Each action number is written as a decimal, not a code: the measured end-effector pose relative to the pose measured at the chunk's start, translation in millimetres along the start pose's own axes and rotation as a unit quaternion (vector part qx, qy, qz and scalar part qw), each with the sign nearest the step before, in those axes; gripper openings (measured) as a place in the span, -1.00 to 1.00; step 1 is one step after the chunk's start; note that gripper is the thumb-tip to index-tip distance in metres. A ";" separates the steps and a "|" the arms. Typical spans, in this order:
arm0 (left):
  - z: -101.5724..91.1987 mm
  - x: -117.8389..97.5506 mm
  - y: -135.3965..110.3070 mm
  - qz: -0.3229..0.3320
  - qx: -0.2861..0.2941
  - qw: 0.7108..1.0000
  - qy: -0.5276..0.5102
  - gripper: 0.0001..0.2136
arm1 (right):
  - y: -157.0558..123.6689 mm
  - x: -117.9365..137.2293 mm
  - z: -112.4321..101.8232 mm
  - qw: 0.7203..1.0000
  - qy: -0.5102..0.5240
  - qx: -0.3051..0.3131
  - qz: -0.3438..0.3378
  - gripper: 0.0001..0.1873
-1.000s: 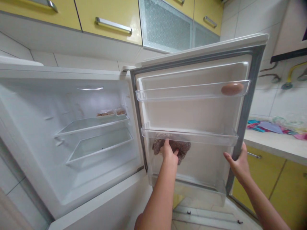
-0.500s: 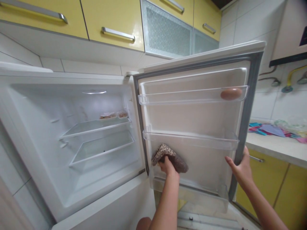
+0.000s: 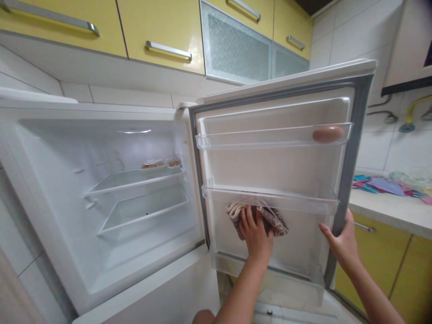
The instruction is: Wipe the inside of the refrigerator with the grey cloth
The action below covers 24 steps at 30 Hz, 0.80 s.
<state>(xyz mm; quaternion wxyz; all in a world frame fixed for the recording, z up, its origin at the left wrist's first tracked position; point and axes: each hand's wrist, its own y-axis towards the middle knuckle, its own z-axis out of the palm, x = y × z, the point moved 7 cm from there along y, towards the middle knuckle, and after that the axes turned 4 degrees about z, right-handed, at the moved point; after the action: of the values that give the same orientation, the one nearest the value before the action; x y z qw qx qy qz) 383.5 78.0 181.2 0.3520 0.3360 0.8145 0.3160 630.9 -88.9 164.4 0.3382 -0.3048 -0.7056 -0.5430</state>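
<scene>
My left hand (image 3: 256,231) presses a brown patterned cloth (image 3: 274,218) flat against the inner wall of the open fridge door (image 3: 280,168), just under the middle door shelf (image 3: 270,201). Its fingers lie spread over the cloth. My right hand (image 3: 342,243) grips the door's outer edge on the right, thumb in front and fingers wrapped behind. An egg (image 3: 327,134) lies at the right end of the top door shelf (image 3: 256,139).
The fridge compartment (image 3: 111,189) stands open on the left with two clear shelves and small food trays (image 3: 158,164) at the back. Yellow wall cabinets (image 3: 162,27) hang above. A counter (image 3: 391,204) with colourful items is on the right.
My left hand has slid the cloth to the right and slightly up along the door's inner wall. My right hand has stayed on the door edge.
</scene>
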 end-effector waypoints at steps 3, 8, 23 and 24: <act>-1.9 -17.6 2.3 0.232 0.016 0.961 0.148 -0.33 | 0.6 -0.5 0.5 0.999 0.008 0.007 0.035 0.37; -4.2 -9.8 4.7 0.406 0.027 0.892 0.196 -0.62 | 5.3 -2.9 2.5 1.000 0.008 0.016 0.026 0.33; -24.2 86.4 -8.9 -0.437 -0.157 0.546 -0.697 -0.70 | 5.2 -8.4 6.4 1.000 0.000 0.000 -0.006 0.23; -36.4 82.6 -1.2 -0.425 -0.153 0.513 -0.729 -0.66 | 5.1 -8.5 6.3 1.000 -0.002 -0.002 -0.010 0.22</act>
<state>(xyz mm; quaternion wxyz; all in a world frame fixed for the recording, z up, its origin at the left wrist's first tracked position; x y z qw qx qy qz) 311.0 130.8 170.5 0.9606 0.0029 0.2560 -0.1081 639.1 -82.1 159.2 0.3304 -0.2994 -0.7085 -0.5471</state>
